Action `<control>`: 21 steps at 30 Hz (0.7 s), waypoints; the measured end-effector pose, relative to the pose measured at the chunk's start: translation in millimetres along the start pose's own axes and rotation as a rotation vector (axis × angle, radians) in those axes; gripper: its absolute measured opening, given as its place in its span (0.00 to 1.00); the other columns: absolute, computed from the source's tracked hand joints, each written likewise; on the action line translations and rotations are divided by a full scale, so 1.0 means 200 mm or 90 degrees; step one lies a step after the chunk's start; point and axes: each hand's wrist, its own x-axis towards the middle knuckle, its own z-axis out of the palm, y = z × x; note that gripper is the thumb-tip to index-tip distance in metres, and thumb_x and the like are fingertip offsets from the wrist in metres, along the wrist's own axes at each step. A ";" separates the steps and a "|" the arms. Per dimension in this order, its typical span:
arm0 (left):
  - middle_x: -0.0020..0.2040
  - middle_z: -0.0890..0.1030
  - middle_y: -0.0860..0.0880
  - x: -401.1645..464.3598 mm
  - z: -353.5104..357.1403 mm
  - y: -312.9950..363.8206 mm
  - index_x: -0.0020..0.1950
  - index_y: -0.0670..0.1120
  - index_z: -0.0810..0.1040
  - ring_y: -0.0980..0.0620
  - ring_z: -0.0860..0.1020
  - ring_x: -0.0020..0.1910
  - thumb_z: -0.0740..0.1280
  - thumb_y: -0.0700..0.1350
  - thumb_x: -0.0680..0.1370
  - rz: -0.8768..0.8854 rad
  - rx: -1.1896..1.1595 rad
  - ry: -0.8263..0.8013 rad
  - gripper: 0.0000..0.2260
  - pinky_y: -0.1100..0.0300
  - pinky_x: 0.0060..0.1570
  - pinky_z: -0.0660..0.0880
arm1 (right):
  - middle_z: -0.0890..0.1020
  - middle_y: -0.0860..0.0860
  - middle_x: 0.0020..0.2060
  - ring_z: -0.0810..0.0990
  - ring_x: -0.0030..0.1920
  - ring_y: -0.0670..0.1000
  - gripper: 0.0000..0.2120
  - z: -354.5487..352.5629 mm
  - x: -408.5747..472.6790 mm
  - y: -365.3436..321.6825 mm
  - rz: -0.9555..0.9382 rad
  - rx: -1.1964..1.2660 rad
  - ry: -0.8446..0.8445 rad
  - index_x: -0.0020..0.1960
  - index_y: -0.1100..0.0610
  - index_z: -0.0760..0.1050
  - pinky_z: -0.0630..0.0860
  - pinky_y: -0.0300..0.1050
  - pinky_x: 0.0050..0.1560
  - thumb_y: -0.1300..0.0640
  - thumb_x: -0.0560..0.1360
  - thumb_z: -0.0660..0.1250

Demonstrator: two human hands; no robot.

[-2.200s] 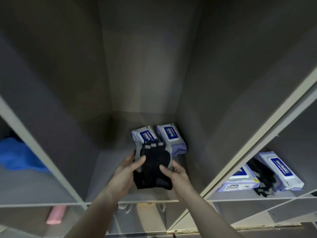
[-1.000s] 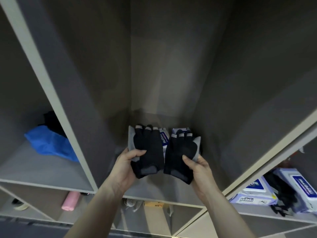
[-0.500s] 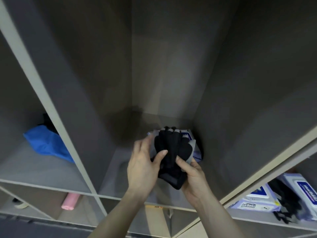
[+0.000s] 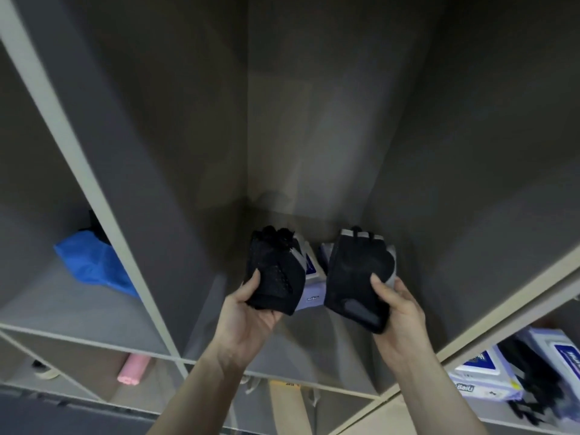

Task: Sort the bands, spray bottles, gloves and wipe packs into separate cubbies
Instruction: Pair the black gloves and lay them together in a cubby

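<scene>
I see left hand [image 4: 251, 312] gripping crumpled black glove [image 4: 276, 274], thumb on top. Right hand [image 4: 397, 312] pinches second black glove [image 4: 357, 274], held flat, grey trim at finger ends. Both gloves held apart, side by side, in front of middle cubby [image 4: 314, 136]. Wipe pack [image 4: 309, 288] lies on cubby floor behind them. Right cubby: more wipe packs [image 4: 483, 378], dark gloves [image 4: 530, 372]. Left cubby: blue item [image 4: 94, 265]. Lower cubby: pink roll [image 4: 133, 370].

A dim grey shelving unit [image 4: 314, 120] fills the view, pale-edged dividers [image 4: 78, 158] running toward 11 and 2 o'clock.
</scene>
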 end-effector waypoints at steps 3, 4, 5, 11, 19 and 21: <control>0.57 0.82 0.42 -0.01 -0.01 -0.01 0.62 0.43 0.77 0.46 0.83 0.50 0.60 0.37 0.75 0.031 -0.005 -0.028 0.16 0.55 0.48 0.81 | 0.83 0.56 0.53 0.84 0.48 0.52 0.15 0.01 0.00 0.00 0.037 0.035 -0.025 0.57 0.58 0.76 0.82 0.45 0.40 0.63 0.70 0.64; 0.58 0.82 0.42 0.00 -0.01 -0.02 0.62 0.43 0.77 0.47 0.83 0.51 0.61 0.37 0.74 0.040 -0.002 -0.032 0.18 0.56 0.49 0.81 | 0.83 0.55 0.52 0.84 0.47 0.52 0.14 0.02 0.00 0.01 0.040 0.035 -0.038 0.55 0.57 0.77 0.81 0.44 0.39 0.63 0.70 0.64; 0.59 0.81 0.42 0.00 -0.01 -0.02 0.63 0.43 0.76 0.47 0.83 0.52 0.60 0.36 0.74 0.048 0.003 -0.039 0.19 0.56 0.50 0.81 | 0.83 0.55 0.52 0.84 0.47 0.52 0.13 0.04 0.00 0.01 0.042 0.031 -0.053 0.54 0.56 0.77 0.82 0.44 0.39 0.63 0.70 0.64; 0.60 0.80 0.40 0.01 0.01 -0.10 0.66 0.42 0.75 0.44 0.82 0.53 0.75 0.39 0.65 0.067 0.034 -0.079 0.29 0.55 0.44 0.81 | 0.83 0.59 0.53 0.83 0.50 0.55 0.13 0.22 -0.03 0.08 0.063 -0.044 -0.123 0.55 0.61 0.76 0.81 0.47 0.41 0.62 0.71 0.66; 0.62 0.80 0.43 -0.02 0.04 -0.04 0.66 0.47 0.75 0.44 0.79 0.59 0.66 0.50 0.76 0.139 0.277 -0.066 0.19 0.53 0.47 0.80 | 0.86 0.51 0.39 0.84 0.39 0.45 0.11 0.29 -0.08 0.13 -0.035 -0.199 -0.038 0.52 0.56 0.76 0.79 0.35 0.37 0.67 0.73 0.68; 0.61 0.80 0.44 0.00 0.02 -0.04 0.66 0.46 0.73 0.45 0.80 0.59 0.67 0.37 0.74 0.195 0.280 -0.026 0.21 0.56 0.47 0.80 | 0.86 0.48 0.41 0.83 0.42 0.42 0.09 0.28 -0.09 0.14 -0.094 -0.262 -0.019 0.54 0.57 0.78 0.78 0.32 0.40 0.64 0.75 0.67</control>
